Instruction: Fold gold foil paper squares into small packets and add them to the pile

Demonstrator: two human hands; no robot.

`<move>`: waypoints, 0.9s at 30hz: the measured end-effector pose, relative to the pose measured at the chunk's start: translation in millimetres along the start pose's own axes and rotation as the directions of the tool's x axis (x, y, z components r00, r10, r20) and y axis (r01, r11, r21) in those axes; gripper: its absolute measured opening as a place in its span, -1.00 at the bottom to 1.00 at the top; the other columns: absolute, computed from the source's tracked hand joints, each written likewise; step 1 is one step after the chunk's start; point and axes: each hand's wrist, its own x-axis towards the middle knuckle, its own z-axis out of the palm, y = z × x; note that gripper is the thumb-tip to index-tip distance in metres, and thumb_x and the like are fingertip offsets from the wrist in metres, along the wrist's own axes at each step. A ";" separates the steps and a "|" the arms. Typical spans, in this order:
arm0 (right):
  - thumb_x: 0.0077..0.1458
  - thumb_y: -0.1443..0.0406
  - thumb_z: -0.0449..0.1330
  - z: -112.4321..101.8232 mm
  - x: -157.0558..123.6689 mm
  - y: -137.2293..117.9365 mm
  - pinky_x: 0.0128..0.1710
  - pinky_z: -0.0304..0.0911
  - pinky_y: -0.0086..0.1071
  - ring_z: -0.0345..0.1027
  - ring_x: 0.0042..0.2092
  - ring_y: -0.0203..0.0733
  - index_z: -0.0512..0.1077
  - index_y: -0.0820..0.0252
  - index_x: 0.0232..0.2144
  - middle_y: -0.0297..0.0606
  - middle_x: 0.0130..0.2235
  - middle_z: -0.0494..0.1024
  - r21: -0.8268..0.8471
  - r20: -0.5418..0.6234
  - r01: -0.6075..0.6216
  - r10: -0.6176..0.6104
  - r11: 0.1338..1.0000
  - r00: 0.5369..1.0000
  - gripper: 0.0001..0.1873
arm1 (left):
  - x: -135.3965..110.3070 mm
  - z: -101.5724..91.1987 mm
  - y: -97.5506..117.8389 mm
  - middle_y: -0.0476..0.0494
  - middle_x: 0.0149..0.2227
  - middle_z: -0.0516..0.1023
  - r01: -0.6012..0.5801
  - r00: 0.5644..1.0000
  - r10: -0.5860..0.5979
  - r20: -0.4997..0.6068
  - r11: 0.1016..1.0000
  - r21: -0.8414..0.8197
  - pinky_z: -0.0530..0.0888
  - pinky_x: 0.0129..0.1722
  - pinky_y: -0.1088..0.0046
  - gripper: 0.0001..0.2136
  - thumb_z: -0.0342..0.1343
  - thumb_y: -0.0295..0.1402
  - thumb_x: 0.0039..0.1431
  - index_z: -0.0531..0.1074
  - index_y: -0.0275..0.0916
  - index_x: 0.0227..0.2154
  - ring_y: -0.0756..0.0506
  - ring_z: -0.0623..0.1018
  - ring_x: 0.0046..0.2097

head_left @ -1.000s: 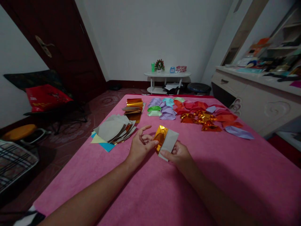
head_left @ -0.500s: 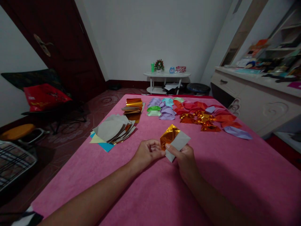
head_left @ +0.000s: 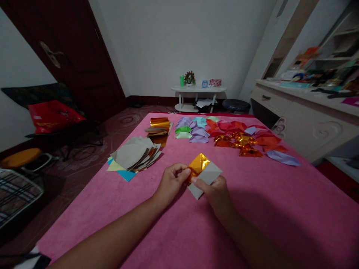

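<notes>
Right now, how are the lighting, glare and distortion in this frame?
Head view: dim, with darker corners; the gold foil paper pinched by the left hand and right hand glints; the door leans from wide-angle distortion; the arms throw soft shadows on the pink tablecloth.

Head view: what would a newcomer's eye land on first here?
The half-folded gold foil sheet, pinched between the left hand and right hand at mid-table, gleams against the pink cloth. Beyond it lies a bright row of folded paper pieces; a fanned stack of sheets sits to its left.
</notes>
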 end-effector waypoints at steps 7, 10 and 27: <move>0.01 0.04 0.18 -16.5 4.7 -5.7 -0.55 0.16 -0.47 0.26 -0.52 -0.30 0.43 0.21 -0.53 -0.35 -0.56 0.42 -0.070 0.075 0.088 -0.083 0.994 0.994 -0.65 | 12.7 -23.2 10.6 -0.02 -0.59 0.38 0.012 1.000 -0.018 0.024 0.976 0.219 0.21 -0.54 0.56 -0.73 0.16 -0.19 0.00 0.45 -0.34 -0.55 0.05 0.30 -0.54; -0.01 0.01 0.21 -26.6 12.2 -10.4 -0.57 0.14 -0.49 0.24 -0.54 -0.34 0.43 0.22 -0.44 -0.37 -0.55 0.41 -0.016 0.075 0.051 -0.050 0.999 0.996 -0.64 | 14.8 -34.9 16.3 -0.05 -0.57 0.40 0.009 0.987 -0.059 0.147 0.947 0.322 0.21 -0.53 0.56 -0.75 0.14 -0.22 0.05 0.49 -0.35 -0.50 0.05 0.30 -0.53; 0.00 0.44 0.08 -29.6 18.6 -3.6 -0.31 0.32 -0.43 0.40 -0.23 -0.24 0.47 0.16 -0.22 -0.23 -0.20 0.49 -0.304 0.234 0.417 -0.357 0.857 0.904 -0.72 | 45.8 -44.5 52.6 0.04 -0.53 0.26 -0.249 0.725 -0.259 0.638 0.765 0.594 0.25 -0.46 0.60 -0.76 -0.09 -0.32 0.26 0.30 -0.29 -0.50 0.06 0.26 -0.48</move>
